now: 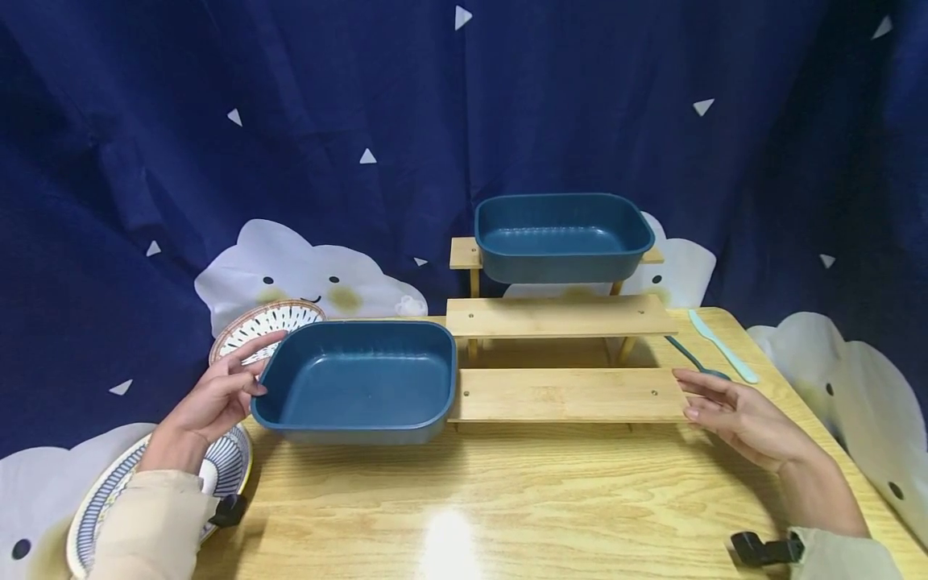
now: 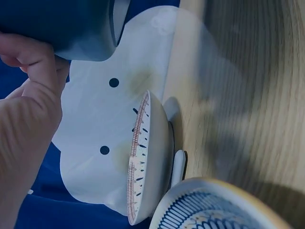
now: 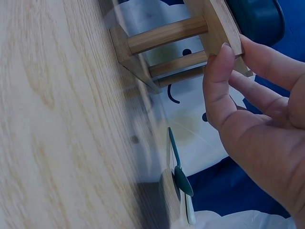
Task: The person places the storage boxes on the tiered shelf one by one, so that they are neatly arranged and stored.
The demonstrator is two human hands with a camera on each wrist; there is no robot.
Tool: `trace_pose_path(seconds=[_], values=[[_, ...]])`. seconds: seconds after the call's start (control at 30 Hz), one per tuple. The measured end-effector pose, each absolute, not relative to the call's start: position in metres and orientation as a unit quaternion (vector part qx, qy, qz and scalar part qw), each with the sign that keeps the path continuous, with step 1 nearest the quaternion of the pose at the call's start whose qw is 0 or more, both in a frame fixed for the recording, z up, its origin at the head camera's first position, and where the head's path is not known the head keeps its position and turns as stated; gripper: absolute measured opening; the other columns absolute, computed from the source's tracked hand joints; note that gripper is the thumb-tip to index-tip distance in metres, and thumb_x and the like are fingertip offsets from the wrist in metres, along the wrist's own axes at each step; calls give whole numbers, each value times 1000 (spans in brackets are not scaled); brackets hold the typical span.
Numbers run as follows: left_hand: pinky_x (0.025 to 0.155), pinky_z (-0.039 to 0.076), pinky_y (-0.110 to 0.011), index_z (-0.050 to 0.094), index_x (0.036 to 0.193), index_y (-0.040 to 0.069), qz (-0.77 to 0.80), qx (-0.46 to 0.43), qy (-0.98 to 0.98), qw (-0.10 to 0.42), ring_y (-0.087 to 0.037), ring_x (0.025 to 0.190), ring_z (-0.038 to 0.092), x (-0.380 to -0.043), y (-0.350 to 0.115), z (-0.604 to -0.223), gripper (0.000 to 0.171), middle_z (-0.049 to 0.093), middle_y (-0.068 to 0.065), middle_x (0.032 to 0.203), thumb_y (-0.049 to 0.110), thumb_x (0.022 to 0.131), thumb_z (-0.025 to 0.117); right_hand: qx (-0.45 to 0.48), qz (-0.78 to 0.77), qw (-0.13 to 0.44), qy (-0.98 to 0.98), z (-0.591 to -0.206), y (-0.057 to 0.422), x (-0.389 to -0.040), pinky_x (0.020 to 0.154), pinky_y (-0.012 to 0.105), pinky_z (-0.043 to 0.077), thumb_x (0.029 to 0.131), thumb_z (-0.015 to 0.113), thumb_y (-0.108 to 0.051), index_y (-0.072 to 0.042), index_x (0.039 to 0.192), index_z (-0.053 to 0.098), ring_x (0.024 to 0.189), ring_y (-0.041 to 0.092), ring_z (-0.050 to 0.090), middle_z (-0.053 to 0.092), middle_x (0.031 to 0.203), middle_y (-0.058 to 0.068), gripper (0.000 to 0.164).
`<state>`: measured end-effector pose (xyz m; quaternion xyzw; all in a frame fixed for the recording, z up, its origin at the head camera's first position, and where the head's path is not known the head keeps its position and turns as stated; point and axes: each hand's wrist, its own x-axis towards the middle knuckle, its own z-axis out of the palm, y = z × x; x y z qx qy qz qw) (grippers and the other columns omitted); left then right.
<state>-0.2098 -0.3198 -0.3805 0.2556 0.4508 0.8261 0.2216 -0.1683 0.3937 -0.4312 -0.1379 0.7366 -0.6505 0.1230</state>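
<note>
My left hand [image 1: 213,403] grips the left end of a dark blue rectangular bin [image 1: 355,395], thumb at the rim. The bin hangs above the table beside a three-tiered wooden rack [image 1: 558,395], and its underside is clear of the tabletop in the left wrist view. At the rack's right side, my right hand [image 1: 747,423] pinches the end of the lowest board [image 3: 221,28] between thumb and fingers. A second blue bin [image 1: 565,242] rests on the top tier. The middle and lowest boards bear nothing.
A dark teal spoon [image 1: 696,358] and a mint knife [image 1: 725,346] lie right of the rack. On the left stand a bowl with a brown-patterned rim [image 2: 155,162] and a blue-patterned dish [image 1: 235,463]. A navy curtain [image 1: 406,80] hangs behind the wooden table [image 1: 544,491].
</note>
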Motion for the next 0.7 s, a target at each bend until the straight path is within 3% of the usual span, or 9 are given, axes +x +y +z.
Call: trace_pose_path(seconds=[0.27,0.5,0.7], values=[[77,59,-25,39,155,6,822,271,447,227,-15,101,67,-206,-320,-378,79,68,-11,120,-29,86,21,-144,-651,124,735,-431,395,-168,95,15,46,103,51,4,5,154,29,122,-5,50,45,142,-18,56],[80,60,-32,32,157,5,819,288,438,235,-24,108,67,-207,-321,-377,84,61,-18,135,-31,82,22,-156,-654,128,729,-433,396,-168,95,16,47,102,49,6,2,155,32,123,-5,50,46,143,-20,55],[78,60,-31,31,157,5,817,297,433,237,-23,108,67,-206,-321,-375,84,60,-19,136,-30,82,21,-156,-654,129,729,-432,396,-169,96,16,47,103,49,5,3,155,29,124,-6,49,44,144,-19,56]])
